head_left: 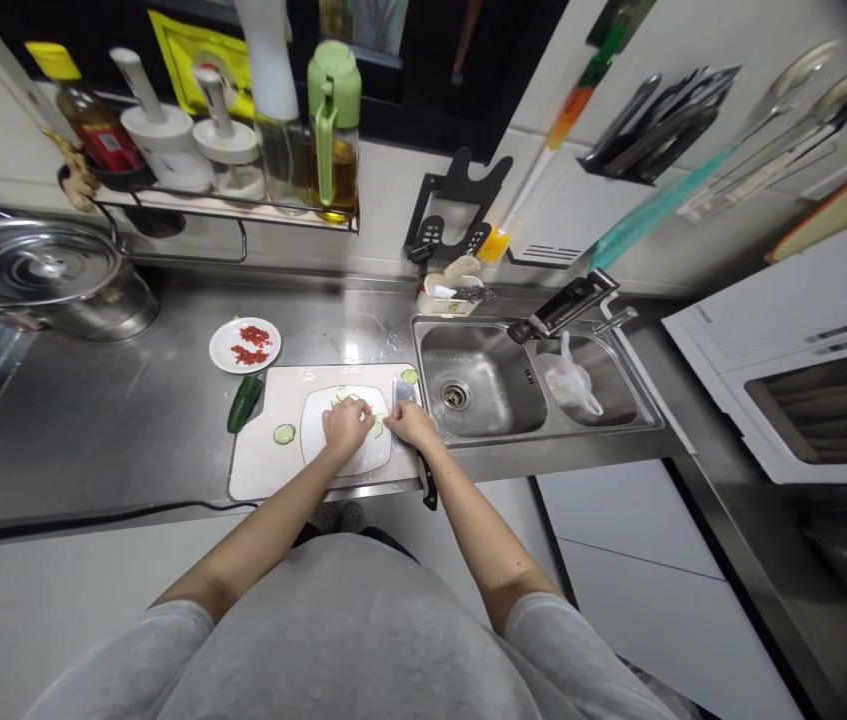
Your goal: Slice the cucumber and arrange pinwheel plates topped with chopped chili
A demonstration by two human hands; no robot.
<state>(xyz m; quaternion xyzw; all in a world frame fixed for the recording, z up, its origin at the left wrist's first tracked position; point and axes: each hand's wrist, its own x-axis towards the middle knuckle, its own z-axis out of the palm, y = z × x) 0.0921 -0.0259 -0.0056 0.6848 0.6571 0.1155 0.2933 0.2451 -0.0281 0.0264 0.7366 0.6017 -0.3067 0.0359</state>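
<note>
Cucumber slices lie on the white plate in the middle of the cutting board, at the near edge of the steel counter. My left hand is on top of them, knuckles up and fingers curled down onto the pile. Whether I am actually pinching any slices or only pressing on them I cannot tell, since my hand covers the fingertips.

My right hand is just to the right, at the plate's right rim, resting over the knife. The blade sticks out on the far side of my hand and the black handle runs back under my wrist, past the near edge of the board. My fingers are bent down onto the blade, but I cannot tell whether they grip it or simply lie on it.

One loose slice sits on the bare board left of the plate, and another lies at the board's far right corner. The uncut cucumber end lies on the counter touching the board's left edge. Farther back is a small plate with chopped red chilli.

Right of the board is the double sink, with a plastic bag in its right basin and the faucet above. At far left stands a lidded steel pot.
</note>
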